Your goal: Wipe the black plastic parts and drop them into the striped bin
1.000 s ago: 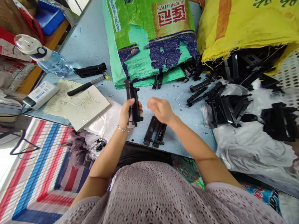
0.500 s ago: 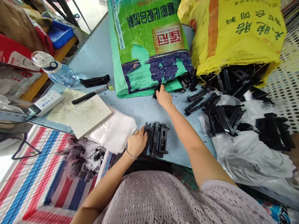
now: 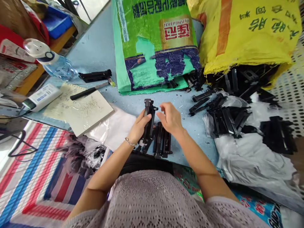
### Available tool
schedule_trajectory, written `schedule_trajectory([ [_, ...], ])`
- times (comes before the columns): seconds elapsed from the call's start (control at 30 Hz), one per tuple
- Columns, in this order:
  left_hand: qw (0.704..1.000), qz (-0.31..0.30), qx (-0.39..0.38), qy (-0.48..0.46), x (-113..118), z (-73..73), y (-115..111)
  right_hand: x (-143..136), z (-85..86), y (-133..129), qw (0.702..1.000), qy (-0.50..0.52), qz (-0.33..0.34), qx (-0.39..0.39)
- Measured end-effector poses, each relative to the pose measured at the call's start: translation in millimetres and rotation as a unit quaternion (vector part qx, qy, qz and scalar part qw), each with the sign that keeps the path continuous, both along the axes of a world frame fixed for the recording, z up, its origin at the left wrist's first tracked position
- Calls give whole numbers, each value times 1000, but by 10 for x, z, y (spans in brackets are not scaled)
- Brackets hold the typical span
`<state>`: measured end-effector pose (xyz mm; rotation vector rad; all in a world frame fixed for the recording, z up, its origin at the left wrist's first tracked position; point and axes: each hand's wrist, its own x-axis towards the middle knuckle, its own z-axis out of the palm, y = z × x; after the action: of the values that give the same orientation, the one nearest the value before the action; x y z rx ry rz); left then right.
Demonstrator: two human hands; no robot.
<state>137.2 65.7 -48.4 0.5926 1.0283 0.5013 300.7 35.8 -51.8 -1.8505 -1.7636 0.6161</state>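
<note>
My left hand (image 3: 137, 128) is closed around a long black plastic part (image 3: 148, 109), raised a little above the blue table (image 3: 128, 103) near its front edge. Just right of that part is my right hand (image 3: 172, 118), its thumb and forefinger apart and nothing visible between them; its other fingers are curled and partly hidden. Below both hands, several similar black parts (image 3: 162, 141) lie side by side. The green sack (image 3: 156, 63) behind them has more black parts (image 3: 173, 84) at its mouth.
A yellow sack (image 3: 249, 44) spills black parts (image 3: 228, 120) at the right, beside crumpled white plastic bags (image 3: 254, 155). On the left are a screwdriver (image 3: 83, 93) on a pale board (image 3: 95, 110), a white device (image 3: 42, 96), a water bottle (image 3: 54, 61) and another black part (image 3: 95, 76).
My right hand has drawn back from the green sack's mouth toward my left hand. My left hand, earlier on the row of parts, now holds one black part up.
</note>
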Motion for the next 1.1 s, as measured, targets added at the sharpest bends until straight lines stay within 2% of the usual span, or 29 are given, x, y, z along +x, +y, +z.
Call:
schedule_trajectory([
  [0.1, 1000, 14, 1, 21, -80, 85, -10, 11, -155, 364, 996, -55, 65, 11],
  [0.17, 996, 70, 36, 51, -106, 97, 51, -35, -177, 455, 996, -60, 50, -30],
  [0.23, 989, 111, 70, 74, -116, 81, 135, -110, -87, 378, 996, -42, 44, -70],
  [0.33, 984, 122, 93, 90, -93, 44, 212, -248, 128, 6, 990, -8, 106, -91],
  [0.43, 988, 66, 90, 108, -49, 7, 180, -353, 218, -455, 988, 2, 116, -101],
  [0.5, 979, 0, 138, 149, -72, -15, 121, -334, 202, -696, 988, 22, 87, -125],
  [0.53, 965, -38, 181, 186, -112, -24, 91, -286, 187, -784, 988, 34, 64, -136],
  [0.6, 908, -129, 272, 291, -237, -39, 35, -114, 155, -880, 987, 59, 6, -149],
  [0.67, 818, -241, 325, 408, -372, -55, -16, 128, 104, -843, 984, 73, -51, -154],
  [0.73, 731, -342, 336, 485, -451, -80, -72, 395, 0, -638, 982, 51, -99, -151],
  [0.77, 701, -381, 333, 502, -458, -97, -103, 521, -76, -469, 982, 23, -120, -143],
  [0.83, 671, -425, 321, 516, -411, -138, -176, 729, -266, -28, 981, -46, -153, -112],
  [0.9, 667, -430, 317, 519, -323, -183, -260, 854, -464, 475, 974, -106, -174, -97],
  [1.0, 674, -408, 329, 521, -236, -231, -384, 903, -665, 1097, 961, -168, -167, -144],
  [1.07, 693, -378, 340, 512, -256, -237, -431, 897, -690, 1294, 957, -178, -150, -176],
  [1.1, 709, -354, 345, 503, -284, -231, -431, 893, -670, 1311, 958, -166, -147, -184],
])
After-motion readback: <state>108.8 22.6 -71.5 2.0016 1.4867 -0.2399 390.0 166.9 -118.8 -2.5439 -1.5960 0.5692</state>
